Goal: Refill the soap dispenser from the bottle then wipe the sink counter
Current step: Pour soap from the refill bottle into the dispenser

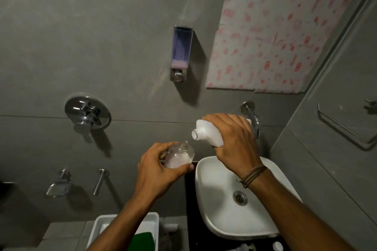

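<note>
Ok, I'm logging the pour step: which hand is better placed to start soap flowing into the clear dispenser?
Right. The right hand grips the white refill bottle, tipped with its open mouth near the neck of the clear dispenser; the left hand only holds that dispenser, neck up.

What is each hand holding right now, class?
Left hand: grips the clear dispenser bottle.
Right hand: grips the tilted white refill bottle.

The left hand (pixel 157 169) grips a clear dispenser bottle (pixel 179 156) with an open neck and pale pink liquid inside. The right hand (pixel 234 142) holds a white bottle (pixel 206 133) tipped sideways, its mouth near that neck, not touching. A white sink (pixel 214 210) lies below.
</note>
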`<state>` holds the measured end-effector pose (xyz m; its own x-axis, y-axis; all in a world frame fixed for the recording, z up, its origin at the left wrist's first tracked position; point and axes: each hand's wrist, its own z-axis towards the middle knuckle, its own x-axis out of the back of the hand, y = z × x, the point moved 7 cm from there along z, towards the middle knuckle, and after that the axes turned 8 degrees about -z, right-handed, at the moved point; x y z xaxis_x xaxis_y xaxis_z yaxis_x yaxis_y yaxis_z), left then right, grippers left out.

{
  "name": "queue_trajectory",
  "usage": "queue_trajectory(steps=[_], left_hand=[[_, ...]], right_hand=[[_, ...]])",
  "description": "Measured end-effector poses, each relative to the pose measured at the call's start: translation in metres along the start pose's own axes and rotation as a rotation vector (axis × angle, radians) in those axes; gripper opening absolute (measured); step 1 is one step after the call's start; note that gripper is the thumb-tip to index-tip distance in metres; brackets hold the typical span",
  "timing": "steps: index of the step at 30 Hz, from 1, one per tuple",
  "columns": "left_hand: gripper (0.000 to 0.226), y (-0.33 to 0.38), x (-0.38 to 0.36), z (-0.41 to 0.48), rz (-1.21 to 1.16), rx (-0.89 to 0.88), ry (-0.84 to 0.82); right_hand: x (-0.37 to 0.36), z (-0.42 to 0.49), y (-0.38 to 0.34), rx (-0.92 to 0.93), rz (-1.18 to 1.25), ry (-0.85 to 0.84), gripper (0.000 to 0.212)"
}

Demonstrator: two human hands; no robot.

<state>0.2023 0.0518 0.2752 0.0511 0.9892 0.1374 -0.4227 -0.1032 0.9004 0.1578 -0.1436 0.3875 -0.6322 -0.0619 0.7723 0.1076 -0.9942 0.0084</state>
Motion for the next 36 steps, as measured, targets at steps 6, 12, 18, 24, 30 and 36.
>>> queue_trajectory(steps=[6, 12, 18, 24, 30, 36], left_hand=[[0.063, 0.004, 0.000, 0.001, 0.013, 0.011, -0.007], [0.073, -0.002, -0.001, 0.000, 0.008, 0.046, -0.019], [0.068, -0.001, 0.001, -0.001, 0.002, 0.064, -0.012], [0.067, -0.001, 0.003, -0.003, 0.012, 0.067, -0.015], [0.061, 0.002, 0.006, -0.003, 0.028, 0.053, -0.010], [0.070, -0.004, 0.008, -0.002, 0.055, 0.075, -0.004]], right_hand=[[0.000, 0.005, -0.008, 0.016, -0.084, -0.047, 0.071], [0.001, 0.009, -0.014, 0.018, -0.113, -0.054, 0.070], [0.006, 0.009, -0.018, 0.039, -0.157, -0.021, 0.074], [0.003, 0.010, -0.017, 0.036, -0.151, -0.018, 0.073], [0.002, 0.010, -0.016, 0.036, -0.145, -0.020, 0.071], [0.004, 0.010, -0.017, 0.045, -0.152, 0.000, 0.070]])
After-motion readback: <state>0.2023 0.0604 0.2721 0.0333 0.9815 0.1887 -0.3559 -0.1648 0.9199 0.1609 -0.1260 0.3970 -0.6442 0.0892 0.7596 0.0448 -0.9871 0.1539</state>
